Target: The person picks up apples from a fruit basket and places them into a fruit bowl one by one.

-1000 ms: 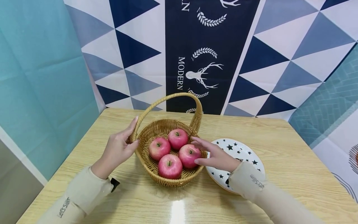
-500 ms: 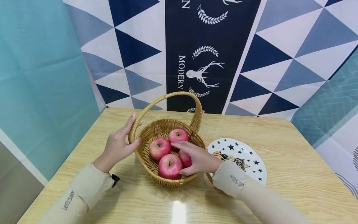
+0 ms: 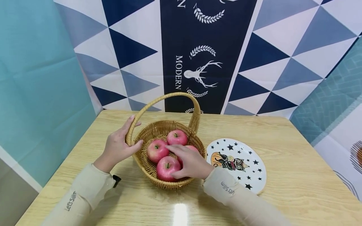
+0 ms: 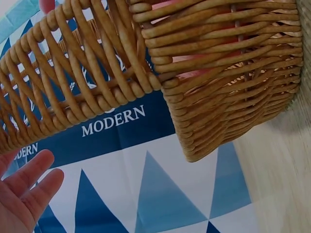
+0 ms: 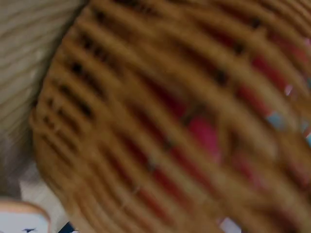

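A wicker basket (image 3: 169, 185) with a tall arched handle (image 3: 147, 108) holds red apples. My left hand (image 3: 117, 146) straddles the handle's left foot, thumb in front and fingers behind; the left wrist view shows those fingers (image 4: 31, 191) loosely extended beside the wicker. Over the basket's right side reaches my right hand (image 3: 192, 163), thumb by the front apple (image 3: 165, 169) and fingertips near the left apple (image 3: 156, 152). Beneath this hand, the right apple (image 3: 193, 147) is mostly covered. The far apple (image 3: 177, 138) is in plain sight. Wicker fills the blurred right wrist view, hiding the right hand there.
To the right of the basket lies a white plate (image 3: 249, 160) with black stars and a cat-and-pumpkin print, partly behind the right sleeve (image 3: 223, 185). Both stand on a wooden table (image 3: 291, 163). A patterned cloth (image 3: 135, 40) hangs behind the table.
My right hand has moved left from the right apple across toward the front and left apples, uncovering more of the plate. My left hand stays at the handle. The head view has shifted slightly.
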Action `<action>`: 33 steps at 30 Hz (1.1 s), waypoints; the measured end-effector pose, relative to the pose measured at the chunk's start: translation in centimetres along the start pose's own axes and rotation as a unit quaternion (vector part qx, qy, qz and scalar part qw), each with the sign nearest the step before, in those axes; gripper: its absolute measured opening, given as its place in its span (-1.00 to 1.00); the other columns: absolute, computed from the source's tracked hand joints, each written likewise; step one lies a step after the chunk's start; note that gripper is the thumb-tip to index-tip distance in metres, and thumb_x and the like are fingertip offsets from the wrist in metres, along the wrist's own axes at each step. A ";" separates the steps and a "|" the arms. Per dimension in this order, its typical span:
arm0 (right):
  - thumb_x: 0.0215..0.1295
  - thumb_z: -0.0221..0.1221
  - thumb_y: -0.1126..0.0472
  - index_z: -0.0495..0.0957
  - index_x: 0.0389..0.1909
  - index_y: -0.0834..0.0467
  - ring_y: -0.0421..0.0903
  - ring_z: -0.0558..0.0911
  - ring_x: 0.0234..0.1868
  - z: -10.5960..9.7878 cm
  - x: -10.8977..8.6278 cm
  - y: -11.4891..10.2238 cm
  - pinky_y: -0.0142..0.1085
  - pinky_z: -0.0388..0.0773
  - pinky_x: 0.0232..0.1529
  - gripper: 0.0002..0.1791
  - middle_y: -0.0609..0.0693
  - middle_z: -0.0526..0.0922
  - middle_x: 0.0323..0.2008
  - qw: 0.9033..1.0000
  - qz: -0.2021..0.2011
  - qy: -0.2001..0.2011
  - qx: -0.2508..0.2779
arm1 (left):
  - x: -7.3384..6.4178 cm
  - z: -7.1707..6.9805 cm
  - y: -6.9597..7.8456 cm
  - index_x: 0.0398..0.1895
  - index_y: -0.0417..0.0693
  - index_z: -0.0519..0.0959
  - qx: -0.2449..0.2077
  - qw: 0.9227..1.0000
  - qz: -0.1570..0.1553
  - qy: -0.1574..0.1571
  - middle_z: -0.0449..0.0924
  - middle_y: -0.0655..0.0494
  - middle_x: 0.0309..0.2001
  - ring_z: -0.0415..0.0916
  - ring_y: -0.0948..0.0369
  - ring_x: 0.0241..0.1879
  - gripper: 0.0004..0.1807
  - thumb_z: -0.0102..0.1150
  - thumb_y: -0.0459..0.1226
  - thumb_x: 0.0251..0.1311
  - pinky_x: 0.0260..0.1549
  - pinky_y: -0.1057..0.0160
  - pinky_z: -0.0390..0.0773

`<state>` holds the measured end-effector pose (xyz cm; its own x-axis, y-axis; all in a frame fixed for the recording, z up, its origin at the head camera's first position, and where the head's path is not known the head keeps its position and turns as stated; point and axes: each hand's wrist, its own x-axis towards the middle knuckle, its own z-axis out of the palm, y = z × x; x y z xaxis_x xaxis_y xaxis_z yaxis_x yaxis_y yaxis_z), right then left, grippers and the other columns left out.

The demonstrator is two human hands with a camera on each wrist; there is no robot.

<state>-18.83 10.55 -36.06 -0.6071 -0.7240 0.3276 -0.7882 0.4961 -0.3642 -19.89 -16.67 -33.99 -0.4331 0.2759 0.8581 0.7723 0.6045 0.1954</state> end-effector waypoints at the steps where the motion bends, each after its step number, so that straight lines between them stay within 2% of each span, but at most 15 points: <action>1: -0.14 0.40 0.12 0.31 0.33 0.26 0.01 0.44 0.23 0.1 0.0 -0.3 -0.09 0.34 0.19 -0.08 0.15 0.45 0.23 1.000 0.009 0.001 0.006 | 0.0 0.0 0.0 0.44 0.00 0.22 -0.002 1.000 -0.002 0.001 0.67 -0.14 -0.13 0.41 0.16 -0.61 -0.18 0.15 -0.15 -0.01 -0.69 0.24 0.36; 7: -0.06 0.38 0.15 0.32 0.33 0.23 -0.02 0.48 0.17 0.7 -0.1 -2.0 -0.08 0.39 0.15 -0.14 0.15 0.48 0.19 0.995 0.081 0.025 0.060 | 0.0 0.0 0.1 0.48 0.18 0.15 -0.003 1.000 0.000 0.004 0.67 -0.16 -0.14 0.56 0.02 -0.51 -0.17 0.12 -0.13 0.04 -0.67 0.19 0.42; 12: -0.10 0.38 0.17 0.37 0.31 0.19 -0.04 0.49 0.15 1.0 -0.2 -2.7 -0.10 0.42 0.12 -0.17 0.11 0.52 0.14 0.988 0.131 0.016 0.079 | 0.0 0.1 0.0 0.48 0.26 0.12 -0.011 1.000 -0.004 0.003 0.67 -0.16 -0.14 0.61 -0.05 -0.42 -0.15 0.13 -0.14 0.04 -0.62 0.16 0.47; 17: -0.10 0.38 0.20 0.41 0.27 0.24 -0.03 0.53 0.09 1.5 0.3 -2.8 -0.13 0.43 0.11 -0.20 0.13 0.57 0.07 0.989 0.128 0.009 0.077 | 0.1 0.0 0.0 0.47 0.23 0.15 -0.015 1.000 -0.002 0.003 0.67 -0.15 -0.15 0.57 0.01 -0.49 -0.17 0.13 -0.15 0.03 -0.66 0.24 0.42; 22: -0.15 0.35 0.23 0.42 0.26 0.26 -0.07 0.55 -0.03 2.0 0.9 -2.7 -0.22 0.48 0.00 -0.19 0.11 0.59 -0.02 0.991 0.122 -0.016 0.060 | 0.1 0.0 0.0 0.48 0.23 0.14 -0.012 1.000 0.004 0.002 0.68 -0.15 -0.17 0.53 0.04 -0.55 -0.18 0.11 -0.14 0.06 -0.70 0.27 0.35; 27: -0.15 0.34 0.24 0.41 0.27 0.27 -0.02 0.53 0.03 2.3 1.4 -2.5 -0.21 0.48 0.03 -0.19 0.15 0.57 0.02 0.989 0.134 -0.046 0.044 | 0.1 0.0 0.1 0.48 0.25 0.13 -0.014 1.000 0.001 0.002 0.68 -0.15 -0.19 0.55 0.00 -0.53 -0.16 0.12 -0.17 0.03 -0.68 0.25 0.40; 33: -0.09 0.35 0.15 0.49 0.19 0.21 0.00 0.55 0.00 2.4 1.8 -2.3 -0.21 0.49 -0.01 -0.29 0.11 0.62 -0.06 0.991 0.115 -0.070 -0.006 | 0.2 0.1 0.1 0.49 0.28 0.10 -0.021 1.000 0.003 -0.001 0.68 -0.15 -0.20 0.58 -0.04 -0.48 -0.12 0.14 -0.21 0.01 -0.67 0.26 0.40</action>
<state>-17.87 6.97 -36.74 -0.7515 -0.6501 0.1127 -0.6322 0.6606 -0.4049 -19.93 -16.50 -33.85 -0.4298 0.2801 0.8584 0.7935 0.5709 0.2111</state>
